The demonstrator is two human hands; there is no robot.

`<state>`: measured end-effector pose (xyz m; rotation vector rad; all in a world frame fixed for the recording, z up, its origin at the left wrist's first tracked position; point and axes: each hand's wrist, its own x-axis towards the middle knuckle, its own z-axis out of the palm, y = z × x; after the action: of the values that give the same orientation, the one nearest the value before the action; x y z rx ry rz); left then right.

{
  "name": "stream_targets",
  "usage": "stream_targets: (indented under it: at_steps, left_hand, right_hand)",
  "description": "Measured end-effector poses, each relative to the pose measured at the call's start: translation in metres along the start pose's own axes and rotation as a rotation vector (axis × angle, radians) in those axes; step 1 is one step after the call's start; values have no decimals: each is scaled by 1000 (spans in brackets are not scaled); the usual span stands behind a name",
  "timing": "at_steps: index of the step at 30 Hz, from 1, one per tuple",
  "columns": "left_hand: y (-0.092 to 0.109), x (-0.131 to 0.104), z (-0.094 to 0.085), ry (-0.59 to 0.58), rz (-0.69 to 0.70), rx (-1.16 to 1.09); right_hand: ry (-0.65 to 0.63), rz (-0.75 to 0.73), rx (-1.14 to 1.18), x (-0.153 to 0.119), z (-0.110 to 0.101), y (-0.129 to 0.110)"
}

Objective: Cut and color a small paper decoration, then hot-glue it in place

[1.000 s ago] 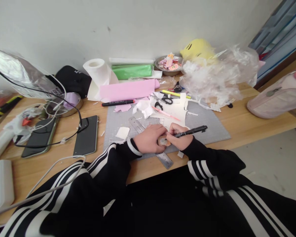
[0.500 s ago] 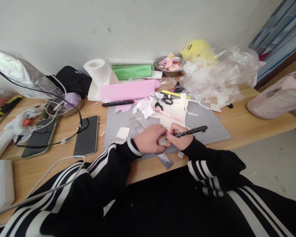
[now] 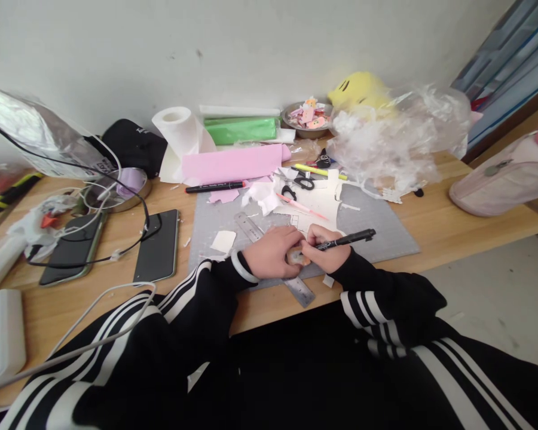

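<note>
My left hand point(image 3: 273, 252) curls round a small pale piece with orange patches point(image 3: 297, 257), its kind unclear, pressing it down over the mat. In my right hand point(image 3: 328, 251) is a black marker point(image 3: 349, 237), gripped near its tip, which my fingers hide against the small piece. Beneath my left hand runs a metal ruler point(image 3: 301, 292), slanting toward the table's front edge. A grey cutting mat point(image 3: 376, 233) lies under both hands. Just beyond them is a cream paper sheet point(image 3: 327, 206) with drawn lines.
Black-handled scissors point(image 3: 303, 182), a pink pen point(image 3: 302, 206) and a red-and-black marker point(image 3: 215, 187) lie behind my hands. Pink paper point(image 3: 233, 164) and a paper roll point(image 3: 179, 128) stand farther back. Two phones, one nearer point(image 3: 158, 246), and cables are at left; plastic wrap point(image 3: 385, 143) at right.
The marker in my right hand has tipped and shifted very slightly. My left hand and the other things stay where they were.
</note>
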<state>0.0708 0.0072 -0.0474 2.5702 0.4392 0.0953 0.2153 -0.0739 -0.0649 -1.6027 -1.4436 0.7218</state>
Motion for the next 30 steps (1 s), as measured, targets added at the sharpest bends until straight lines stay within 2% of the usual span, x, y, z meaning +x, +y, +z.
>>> stream_targets:
  at_steps: [9,14,20,25,30]
  left_hand:
    - [1,1,-1,-3,0,6]
    - [1,0,-1,-3,-10,13]
    - [1,0,-1,-6,-6,12]
    - [1,0,-1,-2,-5,14]
    - [1,0,-1,0,-3,11]
  right_hand:
    - [7,-2,-4,1,0,1]
    - [108,-17,-17,0,-2,1]
    - [41,-23,-11,0,0,-1]
    - [68,-22,-14,0,0,-2]
    - [25,-20,-13,0,-1,-3]
